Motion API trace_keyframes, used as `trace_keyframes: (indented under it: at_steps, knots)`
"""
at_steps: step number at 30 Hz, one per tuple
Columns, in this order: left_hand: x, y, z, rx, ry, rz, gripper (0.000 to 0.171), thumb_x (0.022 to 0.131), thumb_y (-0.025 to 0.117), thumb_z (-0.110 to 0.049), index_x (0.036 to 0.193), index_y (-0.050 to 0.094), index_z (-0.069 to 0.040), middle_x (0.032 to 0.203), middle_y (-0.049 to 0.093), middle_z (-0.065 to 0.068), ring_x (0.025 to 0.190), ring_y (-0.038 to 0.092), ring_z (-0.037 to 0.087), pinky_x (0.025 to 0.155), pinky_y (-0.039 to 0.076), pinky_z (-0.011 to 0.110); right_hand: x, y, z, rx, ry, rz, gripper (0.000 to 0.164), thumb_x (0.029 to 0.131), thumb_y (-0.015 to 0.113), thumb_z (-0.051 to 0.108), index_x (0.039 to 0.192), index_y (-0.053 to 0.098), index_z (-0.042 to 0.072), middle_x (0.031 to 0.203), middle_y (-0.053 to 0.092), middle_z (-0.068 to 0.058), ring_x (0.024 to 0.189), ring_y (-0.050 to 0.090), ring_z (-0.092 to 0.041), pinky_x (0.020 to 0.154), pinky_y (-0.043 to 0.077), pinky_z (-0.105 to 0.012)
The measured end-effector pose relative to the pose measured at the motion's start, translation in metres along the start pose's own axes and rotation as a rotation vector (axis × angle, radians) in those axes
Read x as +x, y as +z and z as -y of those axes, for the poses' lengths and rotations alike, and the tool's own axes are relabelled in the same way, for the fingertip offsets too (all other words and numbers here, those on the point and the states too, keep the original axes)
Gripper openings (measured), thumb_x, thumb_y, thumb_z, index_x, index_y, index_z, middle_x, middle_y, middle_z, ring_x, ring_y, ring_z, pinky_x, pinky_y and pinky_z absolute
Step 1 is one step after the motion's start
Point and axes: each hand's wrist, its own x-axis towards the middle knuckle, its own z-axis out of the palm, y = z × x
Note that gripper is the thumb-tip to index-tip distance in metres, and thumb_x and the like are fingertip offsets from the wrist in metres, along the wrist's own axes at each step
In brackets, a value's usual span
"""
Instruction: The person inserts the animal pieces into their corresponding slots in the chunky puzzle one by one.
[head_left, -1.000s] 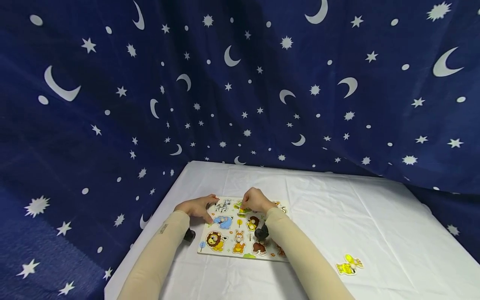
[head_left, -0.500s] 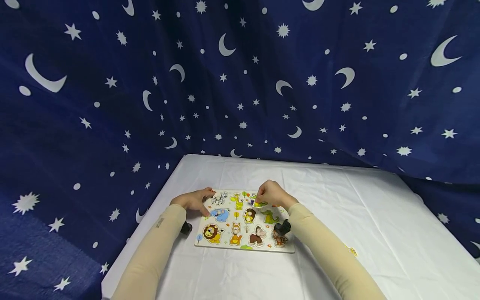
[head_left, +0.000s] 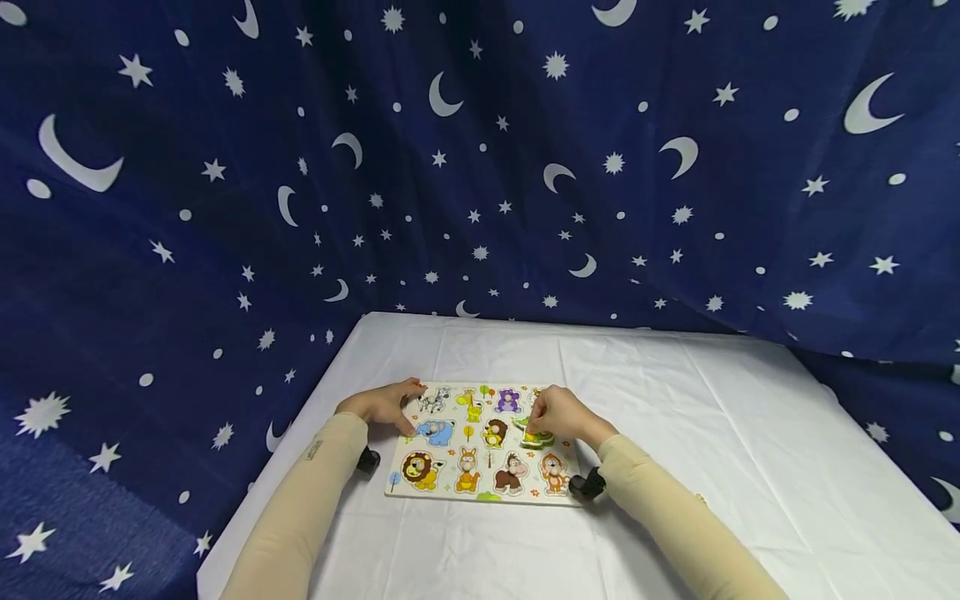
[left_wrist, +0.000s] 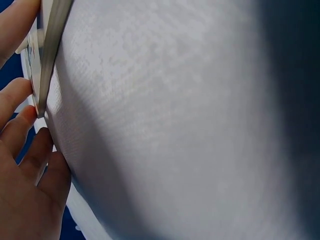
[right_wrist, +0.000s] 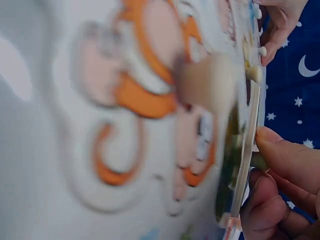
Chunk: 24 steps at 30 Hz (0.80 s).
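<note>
A white wooden animal puzzle board [head_left: 487,497] lies on the table in the head view. My right hand [head_left: 558,412] pinches a green crocodile puzzle piece [head_left: 538,442] by its knob, over the crocodile picture on the board's right side. In the right wrist view the crocodile piece [right_wrist: 245,155] shows edge-on, close to the board's face. My left hand [head_left: 384,406] rests at the board's back left corner, thumb near the blue elephant [head_left: 437,432], fingers spread along the edge. The left wrist view shows its fingers [left_wrist: 22,90] at the board's side [left_wrist: 50,55].
Several knobbed animals sit on the board, among them a lion [head_left: 421,471], a kangaroo [head_left: 467,471] and a monkey [head_left: 553,473]. A yellow piece [head_left: 701,498] lies on the white tablecloth [head_left: 480,550], mostly behind my right sleeve. A dark blue starry curtain [head_left: 420,275] hangs behind.
My right hand has carried the crocodile piece from above the giraffe picture, past the purple hippo, rightward and nearer to the crocodile picture. My left hand stays at the board's corner.
</note>
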Motion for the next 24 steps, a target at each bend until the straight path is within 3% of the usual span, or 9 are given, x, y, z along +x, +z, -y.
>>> trace_keyframes:
  at_steps: [10, 24]
  knots:
    - [0.0024, 0.0019, 0.0022, -0.012, -0.002, -0.020, 0.099, 0.066, 0.090, -0.006, 0.153, 0.042, -0.011, 0.169, 0.015, 0.013, 0.156, 0.009, 0.037, 0.126, 0.011, 0.055, -0.0064, 0.0062, -0.0046, 0.007, -0.022, -0.015, 0.017, 0.077, 0.083, 0.007, 0.066, 0.070, 0.009, 0.063, 0.066, 0.006, 0.051, 0.048, -0.006, 0.047, 0.041, -0.021]
    - [-0.0008, 0.0029, -0.0020, 0.018, 0.025, -0.016, 0.098, 0.066, 0.089, -0.006, 0.152, 0.042, -0.008, 0.168, 0.015, 0.016, 0.155, 0.010, 0.040, 0.125, 0.011, 0.057, -0.0071, 0.0102, -0.0077, -0.021, -0.018, -0.044, 0.017, 0.077, 0.083, 0.007, 0.067, 0.070, 0.009, 0.065, 0.067, 0.004, 0.055, 0.051, -0.007, 0.050, 0.042, -0.021]
